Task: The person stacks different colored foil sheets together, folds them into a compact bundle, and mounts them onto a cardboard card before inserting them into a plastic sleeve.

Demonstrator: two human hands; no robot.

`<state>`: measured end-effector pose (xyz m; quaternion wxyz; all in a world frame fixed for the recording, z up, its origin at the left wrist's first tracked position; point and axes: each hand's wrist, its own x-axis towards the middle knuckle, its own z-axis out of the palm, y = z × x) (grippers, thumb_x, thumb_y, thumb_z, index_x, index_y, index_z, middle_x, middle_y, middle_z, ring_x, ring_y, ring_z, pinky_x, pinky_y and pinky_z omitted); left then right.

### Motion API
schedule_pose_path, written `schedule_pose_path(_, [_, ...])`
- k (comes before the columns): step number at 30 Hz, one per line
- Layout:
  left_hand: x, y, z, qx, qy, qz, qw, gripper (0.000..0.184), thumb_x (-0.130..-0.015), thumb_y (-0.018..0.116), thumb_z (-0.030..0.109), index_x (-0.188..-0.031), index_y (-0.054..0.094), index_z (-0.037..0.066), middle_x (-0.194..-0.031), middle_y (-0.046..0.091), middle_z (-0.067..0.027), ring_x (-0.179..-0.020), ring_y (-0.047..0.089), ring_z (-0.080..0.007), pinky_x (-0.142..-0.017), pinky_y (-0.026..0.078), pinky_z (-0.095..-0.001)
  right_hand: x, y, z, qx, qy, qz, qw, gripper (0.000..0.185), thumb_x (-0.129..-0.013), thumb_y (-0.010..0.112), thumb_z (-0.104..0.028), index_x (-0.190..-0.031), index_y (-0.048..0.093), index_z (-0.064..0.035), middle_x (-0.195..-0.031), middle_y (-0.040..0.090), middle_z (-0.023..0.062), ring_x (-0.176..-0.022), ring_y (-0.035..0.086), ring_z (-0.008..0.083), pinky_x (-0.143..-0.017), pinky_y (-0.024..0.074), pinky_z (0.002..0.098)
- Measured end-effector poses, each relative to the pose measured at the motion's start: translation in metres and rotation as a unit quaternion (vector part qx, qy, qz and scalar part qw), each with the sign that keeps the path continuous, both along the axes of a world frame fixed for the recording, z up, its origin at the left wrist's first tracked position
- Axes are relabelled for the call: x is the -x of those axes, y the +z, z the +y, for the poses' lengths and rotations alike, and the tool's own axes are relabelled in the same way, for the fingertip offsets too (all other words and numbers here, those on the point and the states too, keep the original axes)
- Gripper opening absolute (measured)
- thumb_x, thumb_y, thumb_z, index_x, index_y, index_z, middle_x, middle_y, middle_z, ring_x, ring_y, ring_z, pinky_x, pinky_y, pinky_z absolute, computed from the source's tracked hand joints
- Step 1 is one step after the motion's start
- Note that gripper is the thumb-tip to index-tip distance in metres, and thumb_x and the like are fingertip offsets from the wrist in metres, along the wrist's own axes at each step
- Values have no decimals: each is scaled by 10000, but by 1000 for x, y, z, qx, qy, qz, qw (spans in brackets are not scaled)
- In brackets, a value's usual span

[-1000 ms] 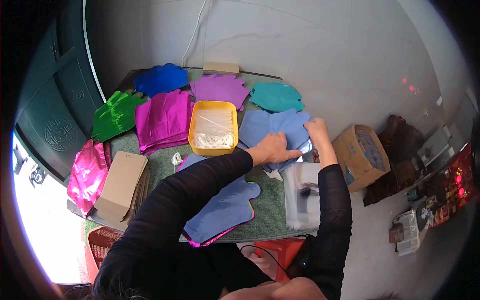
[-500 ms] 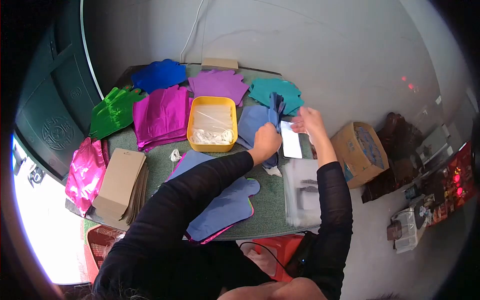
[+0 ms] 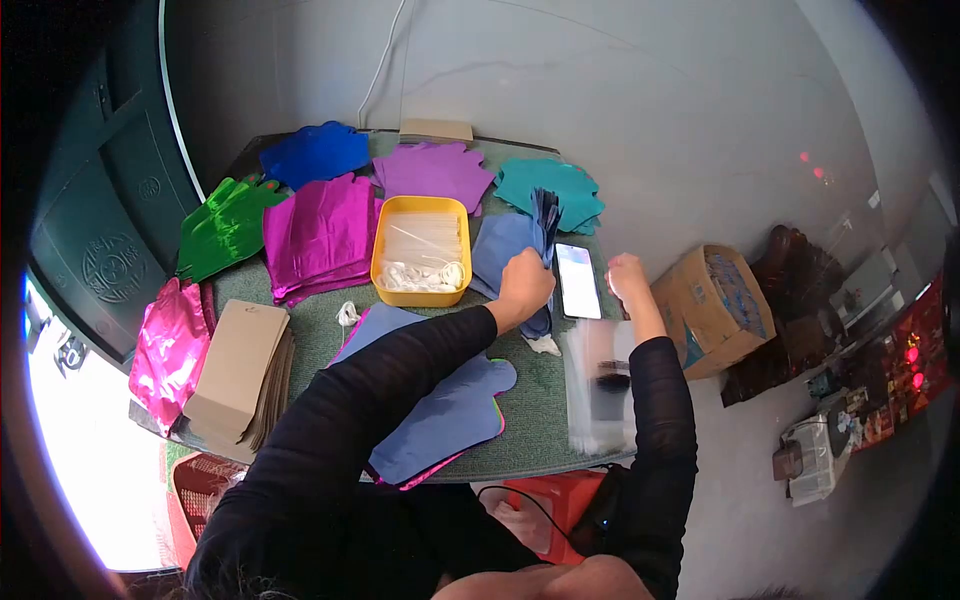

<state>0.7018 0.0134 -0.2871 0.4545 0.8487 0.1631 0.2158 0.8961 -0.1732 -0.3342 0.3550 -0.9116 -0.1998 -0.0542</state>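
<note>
Well, on the far left of the frame lie shiny pink sheets [image 3: 165,345], and just beside them stands a pile of brown cards [image 3: 235,360]. Above are green sheets [image 3: 228,228], then dark blue sheets [image 3: 315,152] at the upper left and hot pink sheets [image 3: 320,235] below those. A bit of white string [image 3: 348,314] sits near the mixed pile [image 3: 430,430], low in the middle. That pile has a grey-blue sheet on top, with pink and green edges poking out, so I think some colours are already stacked there. Purple sheets [image 3: 432,175] lie at the top, over the yellow tray [image 3: 420,298], which has white sticks [image 3: 425,228] and more string in it.

Next, right of the middle, the left hand [image 3: 527,281] is closed tight on a bunch of grey-blue sheets [image 3: 546,215], squeezed up on edge. More flat grey-blue sheets [image 3: 498,248] lie beside it, and teal sheets [image 3: 548,190] are above. All the colour piles still have sheets to use, so it looks like plenty is left. The phone [image 3: 578,282] lies between the two hands. Clear bags [image 3: 595,425] lie flat below it, and I cannot see any full ones. The right hand [image 3: 627,278] has its fingers curled in, with nothing to see in it, near the cardboard box [image 3: 695,315] on the right
</note>
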Motion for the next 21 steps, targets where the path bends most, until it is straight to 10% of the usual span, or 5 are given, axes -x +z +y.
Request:
schedule_pose_path(10, [3,3,1,-9,2,-8,1000,178,-745,566,71,-844,574,-78,-858,625,-323,-865,616,-467,-793,487,-501,30,16,14,87,-11,9,996,234,-801,602,-156,-845,591,74,-688,598,146,-551,573,255,-501,442,395])
schedule_pose_path(13, [3,2,2,-7,-5,0,1000,212,-760,575,109,-855,566,-80,-862,619,-323,-888,600,-476,-797,480,-504,47,27,22,76,-31,19,996,379,-792,675,-271,-928,594,73,-789,625,177,-659,616,272,-568,473,390])
schedule_pose_path(15, [3,1,2,-7,-4,3,1000,207,-759,570,109,-849,566,-78,-857,619,-321,-881,600,-475,-797,479,-506,71,49,29,84,-36,44,995,610,-749,721,-404,-1012,571,126,-1024,617,312,-980,617,403,-833,473,448])
schedule_pose_path(21, [1,-2,2,-14,-3,-10,1000,204,-757,571,110,-841,568,-75,-844,615,-323,-860,600,-479,-790,478,-512,82,52,41,100,-30,68,992,905,-650,774,-535,-1162,475,149,-1119,586,322,-1053,595,402,-887,470,414])
